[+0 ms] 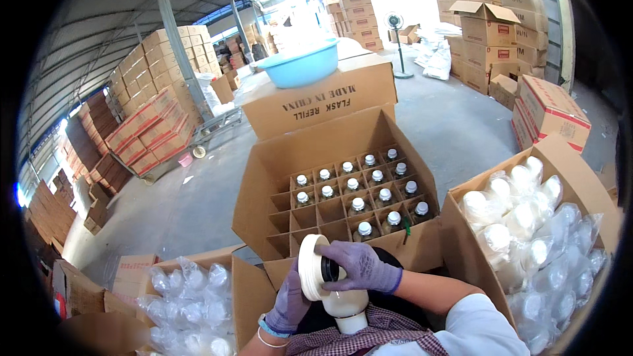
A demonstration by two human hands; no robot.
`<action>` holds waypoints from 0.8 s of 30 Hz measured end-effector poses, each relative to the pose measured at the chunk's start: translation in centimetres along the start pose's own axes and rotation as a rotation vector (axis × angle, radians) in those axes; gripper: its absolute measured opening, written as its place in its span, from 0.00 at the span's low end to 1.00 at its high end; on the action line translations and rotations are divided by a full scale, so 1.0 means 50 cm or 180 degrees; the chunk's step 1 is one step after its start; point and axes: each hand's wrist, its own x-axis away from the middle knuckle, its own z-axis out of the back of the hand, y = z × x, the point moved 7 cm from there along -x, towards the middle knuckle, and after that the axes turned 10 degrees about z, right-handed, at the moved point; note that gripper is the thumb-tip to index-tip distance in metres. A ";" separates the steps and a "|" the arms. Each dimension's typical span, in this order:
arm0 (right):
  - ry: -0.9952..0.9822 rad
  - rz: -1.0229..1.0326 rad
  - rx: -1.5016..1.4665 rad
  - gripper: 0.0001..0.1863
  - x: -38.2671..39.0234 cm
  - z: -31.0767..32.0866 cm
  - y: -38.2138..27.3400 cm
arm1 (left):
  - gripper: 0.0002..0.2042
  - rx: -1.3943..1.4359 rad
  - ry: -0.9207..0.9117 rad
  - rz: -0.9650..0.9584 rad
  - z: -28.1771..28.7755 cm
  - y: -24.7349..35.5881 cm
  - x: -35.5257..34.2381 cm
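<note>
My gloved left hand (287,306) is closed on the left side of a wide cream plastic cap (307,269), tilted above a pale flask body (344,303) that stands in my lap. My gloved right hand (362,265) has its fingers bent over the cap and a black ring (330,267) at the flask's top. Just beyond is an open cardboard box (264,191) with divider compartments, several holding glass bottles with white caps (358,204), others without bottles. A small green item (406,229) is at its near right.
Boxes of wrapped white plastic pieces stand right (501,191) and left (191,300). A blue basin (297,69) rests on cardboard behind the bottle box. Farther off are stacked cartons (481,46), a loaded trolley (151,132), a standing fan (394,21) and a steel column (171,39).
</note>
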 end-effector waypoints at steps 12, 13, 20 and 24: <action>0.0105 -0.0418 -0.0404 0.39 -0.005 -0.046 0.037 | 0.33 -0.1282 0.0015 -0.0646 0.026 0.015 0.001; 0.0339 -0.0368 -0.0731 0.38 0.018 -0.079 0.108 | 0.34 -0.1564 0.0097 -0.0908 0.015 0.017 -0.001; 0.0236 -0.0390 0.0077 0.31 -0.028 0.007 0.025 | 0.40 -0.1913 0.0468 -0.0826 -0.030 0.084 0.003; 0.0627 -0.0916 -0.1693 0.36 0.040 -0.057 0.135 | 0.30 -0.6361 0.0562 -0.2692 -0.107 0.034 -0.003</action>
